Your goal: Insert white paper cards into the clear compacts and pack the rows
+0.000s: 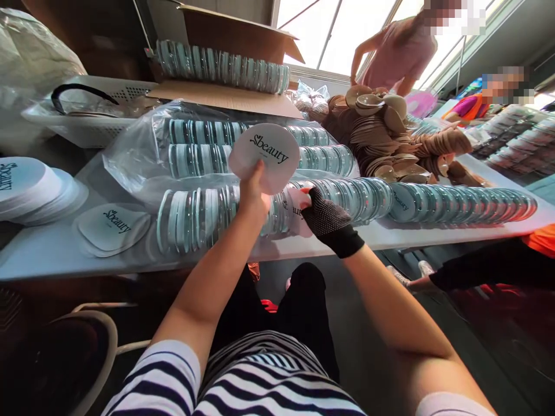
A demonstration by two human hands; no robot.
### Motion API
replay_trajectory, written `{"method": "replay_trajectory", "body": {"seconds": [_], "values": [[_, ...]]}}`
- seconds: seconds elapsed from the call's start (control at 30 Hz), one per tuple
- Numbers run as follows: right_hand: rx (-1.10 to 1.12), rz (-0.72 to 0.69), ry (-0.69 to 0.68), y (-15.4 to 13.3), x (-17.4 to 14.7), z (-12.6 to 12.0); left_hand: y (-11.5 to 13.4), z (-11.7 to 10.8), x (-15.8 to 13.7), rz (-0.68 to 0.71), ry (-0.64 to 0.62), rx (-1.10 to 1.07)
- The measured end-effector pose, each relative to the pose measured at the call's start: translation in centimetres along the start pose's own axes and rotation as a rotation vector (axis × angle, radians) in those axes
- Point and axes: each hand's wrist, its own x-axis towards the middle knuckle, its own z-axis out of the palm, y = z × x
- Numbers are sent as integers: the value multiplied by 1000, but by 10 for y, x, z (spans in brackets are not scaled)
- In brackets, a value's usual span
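My bare left hand [255, 196] is closed on a rounded white card [271, 147] printed "Sbeauty", held up above the row of clear round cases [195, 219]. On my right hand [329, 219] is a black dotted glove that leaves the fingertips bare. Those fingertips pinch the edge of a second printed card [293, 212], which sits at the row, partly covered by my hand. Whether that card is inside a case or between cases, I cannot tell. More printed cards [115, 228] lie flat at the row's left end.
Farther left is a thick card stack [30, 190]. Bagged case rows [199, 159] lie behind, near an open carton [234, 34] and a white basket [99, 86]. Beige cup-shaped pads [377, 133] are heaped at back right. A person in pink [394, 52] stands beyond.
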Motion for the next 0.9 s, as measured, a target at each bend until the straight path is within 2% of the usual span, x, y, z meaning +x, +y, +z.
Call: {"method": "replay_trajectory", "body": {"seconds": [0.17,0.3,0.47,0.63,0.7,0.8,0.87,0.9], "values": [[73,-64,43,19,-2,-7,0,0,0,-12,-29,-30],[85,-31,61,11,14,7,0,1,-3,-25,-26,-26],[179,-29,-157,0,29,21,3,0,-5,-26,-21,-17],[16,-61,-292,0,20,18,2,-1,-4,-44,-33,-10],[191,-17,-454,5,17,19,2,-2,-5,-37,-40,-17],[719,62,-768,19,15,21,0,-3,-5,-24,-51,-11],[913,65,-842,27,15,22,-2,-3,-6,-12,-63,4],[914,55,-820,30,17,21,-4,-3,-7,-7,-64,15]]}}
